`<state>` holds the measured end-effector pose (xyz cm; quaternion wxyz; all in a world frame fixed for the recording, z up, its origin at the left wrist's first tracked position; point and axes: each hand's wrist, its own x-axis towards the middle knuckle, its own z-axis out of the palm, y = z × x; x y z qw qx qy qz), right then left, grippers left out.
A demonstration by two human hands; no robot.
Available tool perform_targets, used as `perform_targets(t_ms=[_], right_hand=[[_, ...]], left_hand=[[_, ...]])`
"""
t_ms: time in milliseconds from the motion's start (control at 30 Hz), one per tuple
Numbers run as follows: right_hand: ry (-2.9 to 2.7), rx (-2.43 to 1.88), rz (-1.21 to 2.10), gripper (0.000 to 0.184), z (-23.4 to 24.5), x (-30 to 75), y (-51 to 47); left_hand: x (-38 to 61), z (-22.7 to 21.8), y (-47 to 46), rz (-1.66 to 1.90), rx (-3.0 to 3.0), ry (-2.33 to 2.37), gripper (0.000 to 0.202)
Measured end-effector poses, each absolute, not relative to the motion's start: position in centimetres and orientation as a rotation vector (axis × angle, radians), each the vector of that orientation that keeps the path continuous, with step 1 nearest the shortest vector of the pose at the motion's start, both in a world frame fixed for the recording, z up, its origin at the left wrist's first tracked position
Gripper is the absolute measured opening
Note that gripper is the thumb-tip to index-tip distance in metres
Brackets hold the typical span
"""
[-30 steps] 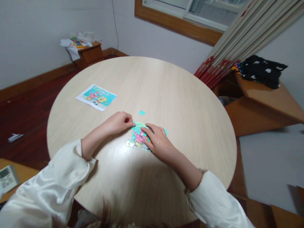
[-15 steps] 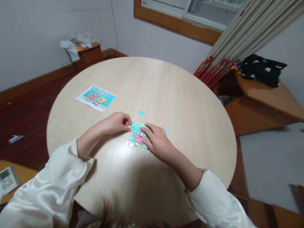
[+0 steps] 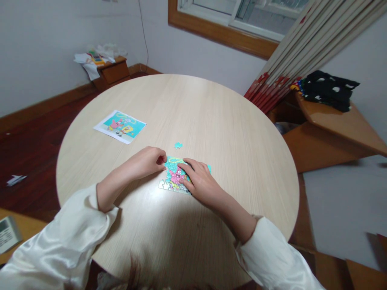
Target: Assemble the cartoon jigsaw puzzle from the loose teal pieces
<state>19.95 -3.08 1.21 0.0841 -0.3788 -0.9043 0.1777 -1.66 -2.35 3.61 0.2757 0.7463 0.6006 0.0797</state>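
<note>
A partly assembled jigsaw puzzle (image 3: 173, 177) with a pink cartoon starfish on teal lies near the table's middle. At its upper left edge my left hand (image 3: 149, 162) is curled, thumb and index finger closing about a teal jigsaw piece (image 3: 166, 164); the piece is mostly hidden. My right hand (image 3: 201, 177) rests flat over the puzzle's right side, fingers spread, covering much of that part. One loose teal jigsaw piece (image 3: 178, 145) lies just beyond the puzzle, apart from both hands.
A printed picture (image 3: 121, 127) of the cartoon lies on the round wooden table (image 3: 236, 133), at the left. Beyond the table stand a small cabinet (image 3: 115, 72) with papers, a curtain (image 3: 281, 64), and a wooden stand (image 3: 329, 133) with black cloth.
The whole view has shifted slightly. Both hands keep nearly the same places at the puzzle, with the left fingers still at its upper left edge.
</note>
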Motion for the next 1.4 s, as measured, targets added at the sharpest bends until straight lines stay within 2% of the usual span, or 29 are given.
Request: perform_targets(t_ms=[633, 1100, 1400], right_hand=[[-2.720, -1.137, 0.503, 0.040, 1.3, 19.8, -3.2], [-2.579, -1.210, 0.429, 0.030, 1.0, 20.6, -2.3], [-2.649, -1.054, 0.483, 0.037, 0.5, 19.1, -2.6]], left_hand=[[-0.9, 3.8, -3.0, 0.073, 2.120, 1.680, 0.022], [0.1, 2.6, -3.0, 0.377, 2.076, 1.582, 0.013], [-0.1, 2.4, -2.7, 0.388, 2.058, 1.613, 0.009]])
